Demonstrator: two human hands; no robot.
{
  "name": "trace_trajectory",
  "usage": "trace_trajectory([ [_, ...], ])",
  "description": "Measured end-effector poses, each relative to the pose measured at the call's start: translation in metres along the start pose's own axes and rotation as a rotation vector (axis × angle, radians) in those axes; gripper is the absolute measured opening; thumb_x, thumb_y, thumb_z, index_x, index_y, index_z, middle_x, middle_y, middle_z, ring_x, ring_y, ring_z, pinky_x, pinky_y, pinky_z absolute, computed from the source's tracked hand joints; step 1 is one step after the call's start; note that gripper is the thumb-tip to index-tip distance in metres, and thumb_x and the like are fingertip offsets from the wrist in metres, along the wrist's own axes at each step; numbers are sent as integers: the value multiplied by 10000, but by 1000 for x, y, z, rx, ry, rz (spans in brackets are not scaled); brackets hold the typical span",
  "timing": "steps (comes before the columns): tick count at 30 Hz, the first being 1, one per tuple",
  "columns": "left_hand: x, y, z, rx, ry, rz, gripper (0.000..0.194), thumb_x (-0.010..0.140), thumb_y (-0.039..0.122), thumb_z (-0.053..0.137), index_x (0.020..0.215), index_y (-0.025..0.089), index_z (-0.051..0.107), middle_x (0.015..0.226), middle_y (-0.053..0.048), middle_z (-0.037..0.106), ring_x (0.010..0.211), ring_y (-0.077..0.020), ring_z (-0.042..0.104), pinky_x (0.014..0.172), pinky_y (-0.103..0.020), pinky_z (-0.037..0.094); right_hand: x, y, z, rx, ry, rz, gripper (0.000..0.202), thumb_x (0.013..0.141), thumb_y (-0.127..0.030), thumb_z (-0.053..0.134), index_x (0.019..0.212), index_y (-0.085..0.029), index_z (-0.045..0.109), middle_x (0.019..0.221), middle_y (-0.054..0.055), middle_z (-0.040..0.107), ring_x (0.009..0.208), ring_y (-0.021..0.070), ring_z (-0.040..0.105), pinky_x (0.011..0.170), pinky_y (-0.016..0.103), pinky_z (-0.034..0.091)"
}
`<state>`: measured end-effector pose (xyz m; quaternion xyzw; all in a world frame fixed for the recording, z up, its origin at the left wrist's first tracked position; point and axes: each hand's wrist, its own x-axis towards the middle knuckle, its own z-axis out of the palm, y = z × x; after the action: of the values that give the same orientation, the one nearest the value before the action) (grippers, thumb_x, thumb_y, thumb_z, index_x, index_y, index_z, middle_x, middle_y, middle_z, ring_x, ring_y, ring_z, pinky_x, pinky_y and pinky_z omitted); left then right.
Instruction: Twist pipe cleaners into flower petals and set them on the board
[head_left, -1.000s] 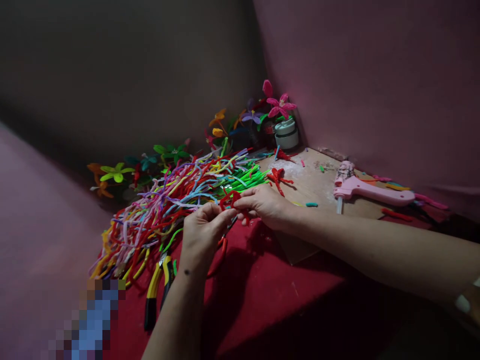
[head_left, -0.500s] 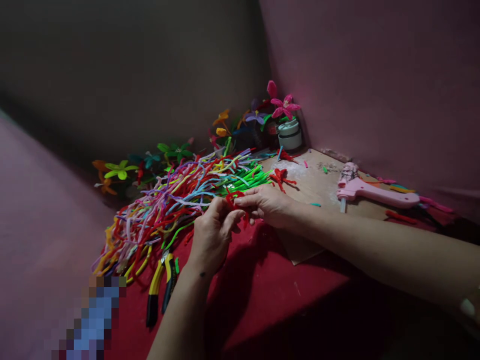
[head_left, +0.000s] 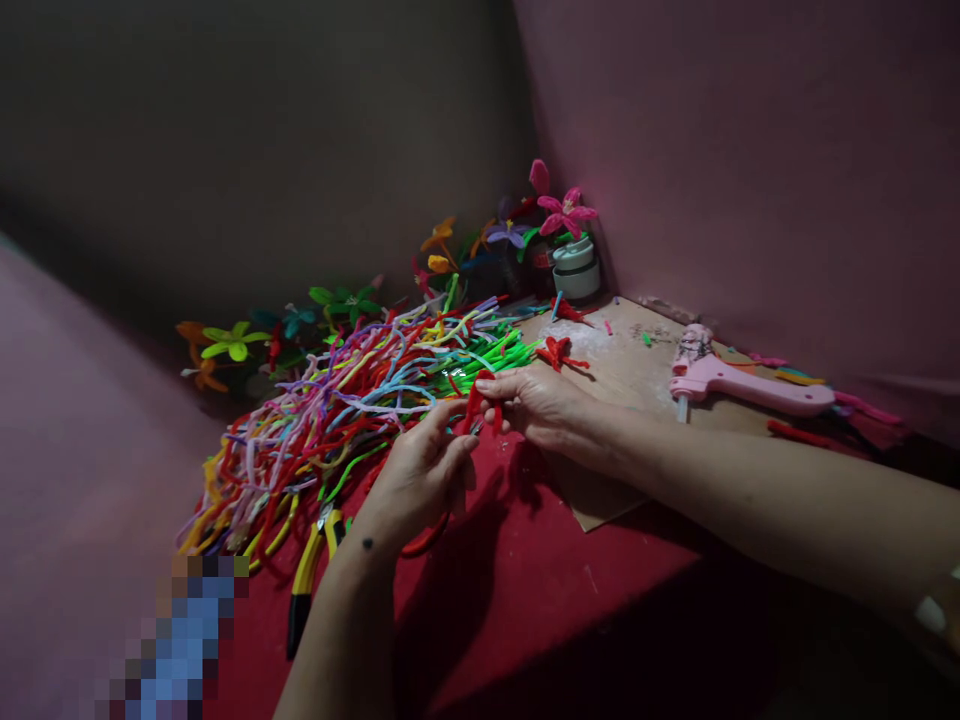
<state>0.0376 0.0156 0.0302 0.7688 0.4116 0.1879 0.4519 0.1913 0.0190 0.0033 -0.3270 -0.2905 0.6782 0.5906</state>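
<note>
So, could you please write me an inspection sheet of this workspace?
Surface: red cover, brown board with whitish smudges.
Job's things: red fuzzy piece, held up; heaped fuzzy stems.
Clutter: loose scraps, yellow-black pliers, pink glue gun.
Hands: right hand pinches the red fuzzy piece; left hand is beside it, grip unclear.
Cables: nothing seen; dark behind the glue gun.
Surroundings: pinkish wall, craft flowers, lidded jar.

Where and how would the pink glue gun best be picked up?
Probably by the pink glue gun's handle, from above, fingers closing across its length: it is long and slim, stretching right, away from the dark-stained head and the clear stick jutting toward the viewer.
</note>
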Motion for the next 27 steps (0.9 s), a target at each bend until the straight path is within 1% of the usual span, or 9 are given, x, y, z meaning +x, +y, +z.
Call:
trace_trajectory([
  [3, 0, 2, -3, -85, -33, -55, 344, 777, 305, 521, 1085, 167, 457, 590, 11, 579, 341, -92, 517, 282, -138, 325, -2, 0, 0, -69, -25, -53, 153, 754, -106, 533, 603, -98, 552, 512, 7, 540, 419, 74, 473, 415, 211, 332],
  [5, 1, 2, -2, -212, -68, -80, 352, 742, 295, 570, 1055, 166, 472, 717, -23, 607, 397, -113, 564, 300, -167, 386, -3, 2, 1, -107, -32, -88, 139, 734, -107, 551, 595, -98, 560, 511, 7, 545, 412, 73, 465, 410, 214, 331],
  [7, 2, 1, -1, -354, -60, -83, 345, 731, 312, 587, 1028, 171, 480, 740, -22, 596, 435, -131, 584, 314, -200, 427, -3, 3, 1, -123, -36, -103, 116, 716, -110, 566, 601, -99, 571, 499, 3, 542, 405, 75, 459, 412, 218, 332],
  [10, 5, 0, 3, -439, 59, -55, 258, 748, 353, 564, 900, 152, 509, 644, -1, 570, 420, -107, 548, 316, -196, 430, -3, 7, 1, -161, -64, -117, 95, 691, -137, 598, 605, -100, 584, 483, -1, 538, 401, 74, 453, 416, 218, 320],
  [12, 6, -1, 5, -401, 148, -31, 223, 751, 351, 559, 810, 140, 514, 613, -2, 574, 381, -80, 502, 300, -174, 401, -2, 9, 0, -187, -72, -155, 122, 684, -181, 619, 596, -103, 588, 475, -9, 529, 398, 67, 440, 416, 214, 307],
  [15, 6, 0, 8, -324, 207, -11, 189, 753, 322, 556, 762, 138, 515, 571, 1, 578, 346, -72, 472, 282, -161, 365, 0, 9, -2, -184, -34, -239, 179, 681, -250, 631, 575, -113, 586, 463, -22, 513, 400, 62, 422, 424, 215, 304],
  [21, 4, 1, 9, -390, 117, -31, 190, 764, 330, 543, 718, 148, 511, 446, 52, 484, 257, -37, 347, 262, -143, 280, -2, 5, 2, -131, 80, -236, 170, 638, -188, 633, 506, -126, 545, 429, -30, 492, 395, 60, 397, 426, 223, 266],
  [23, 4, 0, 7, -432, 71, -54, 177, 762, 318, 549, 726, 148, 516, 440, 55, 479, 254, -30, 331, 264, -138, 273, -3, 5, 2, -134, 71, -244, 177, 623, -202, 653, 509, -129, 538, 432, -36, 487, 394, 56, 390, 425, 221, 259],
  [27, 2, -1, 2, -514, 34, -51, 154, 742, 280, 574, 799, 147, 519, 526, 33, 541, 302, -44, 397, 283, -152, 332, -2, 6, 1, -174, 17, -282, 201, 641, -265, 662, 545, -122, 559, 449, -32, 494, 395, 52, 393, 419, 215, 266],
])
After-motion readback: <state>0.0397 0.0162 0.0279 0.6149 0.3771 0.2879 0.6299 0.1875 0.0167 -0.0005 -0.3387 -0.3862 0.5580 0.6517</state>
